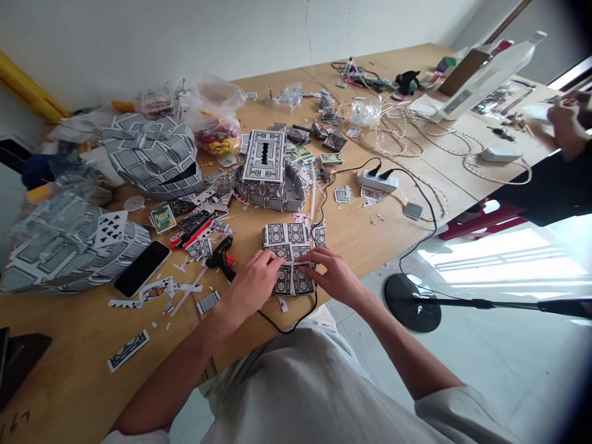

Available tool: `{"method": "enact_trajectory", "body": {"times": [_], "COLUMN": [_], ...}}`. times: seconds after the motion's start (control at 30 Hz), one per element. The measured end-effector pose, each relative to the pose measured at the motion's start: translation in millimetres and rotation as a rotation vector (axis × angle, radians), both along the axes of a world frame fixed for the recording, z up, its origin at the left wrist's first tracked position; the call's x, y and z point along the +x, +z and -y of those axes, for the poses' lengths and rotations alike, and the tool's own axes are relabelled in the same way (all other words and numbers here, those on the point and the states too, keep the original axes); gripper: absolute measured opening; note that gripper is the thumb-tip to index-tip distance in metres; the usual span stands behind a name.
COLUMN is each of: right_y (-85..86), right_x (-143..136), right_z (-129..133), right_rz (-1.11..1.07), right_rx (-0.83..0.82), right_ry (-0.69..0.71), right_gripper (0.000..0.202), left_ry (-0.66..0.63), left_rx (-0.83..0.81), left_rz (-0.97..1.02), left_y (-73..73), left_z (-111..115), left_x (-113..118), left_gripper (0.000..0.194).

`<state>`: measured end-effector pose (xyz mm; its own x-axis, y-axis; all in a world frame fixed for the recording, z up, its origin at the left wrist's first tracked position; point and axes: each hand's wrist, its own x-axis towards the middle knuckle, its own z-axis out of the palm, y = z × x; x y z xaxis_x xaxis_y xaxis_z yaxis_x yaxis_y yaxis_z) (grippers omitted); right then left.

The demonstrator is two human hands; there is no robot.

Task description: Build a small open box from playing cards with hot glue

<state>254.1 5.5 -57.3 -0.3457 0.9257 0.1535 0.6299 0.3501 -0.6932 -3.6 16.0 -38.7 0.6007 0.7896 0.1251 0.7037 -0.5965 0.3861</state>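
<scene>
Head view: the black-and-white rectangular block covered in patterned playing cards (291,246) lies flat before me, close to the near edge of the pale wooden bench (83,320). My left hand (259,274) has its fingers bunched and curled over the block's top; my right hand (333,271) meets it from the other side, thumb and forefinger near the pale middle seam, a narrow gap between the two hands. I cannot tell whether either hand pinches a card or only presses.

Uneven pressure is my first worry: if one hand bears harder, a card could slip and the seam skew, or the block could slide toward the edge.

Just beside my left hand lies the black-and-orange glue gun (223,254). I can't tell whether it is hot, but a careless outward sweep of that hand could knock it or burn me. A thin black cord (296,330) loops below the block, between my forearms; catching it could drag the block or tug something along with it. Another dark cable (435,222) leaves the white power strip (380,180) and hangs past the bench's edge, so a snag there might pull the strip. The loose red-diamond card (283,304) at the block's near side could get trapped underneath if the block shifts.
</scene>
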Motion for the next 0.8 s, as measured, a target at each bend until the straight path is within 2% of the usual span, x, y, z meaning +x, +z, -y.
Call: {"method": "enact_trajectory", "body": {"times": [0.13, 0.37, 0.5, 0.57, 0.63, 0.8], "right_y": [-7.6, -30.4, -36.0, -36.8, -36.9, -36.0], "right_x": [-3.2, -16.4, -25.0, -27.7, -28.8, -25.0], "right_z": [4.5, 16.6, 23.1, 25.1, 25.9, 25.9], "right_rz": [0.001, -0.055, -0.086, -0.108, -0.138, -0.199], "right_rx": [-0.012, 0.142, 0.18, 0.198, 0.222, 0.307], "right_ry": [-0.086, -0.25, -0.312, -0.321, -0.305, -0.194], "right_gripper": [0.017, 0.017, 0.016, 0.017, 0.019, 0.025], "left_ry": [0.026, 0.054, 0.011, -0.023, -0.041, -0.037], "left_rx": [0.016, 0.006, 0.023, 0.029, 0.031, 0.023], "left_rz": [-0.045, -0.14, -0.1, -0.084, -0.078, -0.049], "left_y": [-2.7, 4.0, 1.7, -0.3, -2.0, -7.0], "left_z": [0.2, 2.5, 8.9, 15.7, 24.0, 39.9], "left_x": [-0.4, 2.1, 2.1, 1.7, 1.1, 0.0], "left_gripper": [0.023, 0.016, 0.035, 0.043, 0.043, 0.045]}}
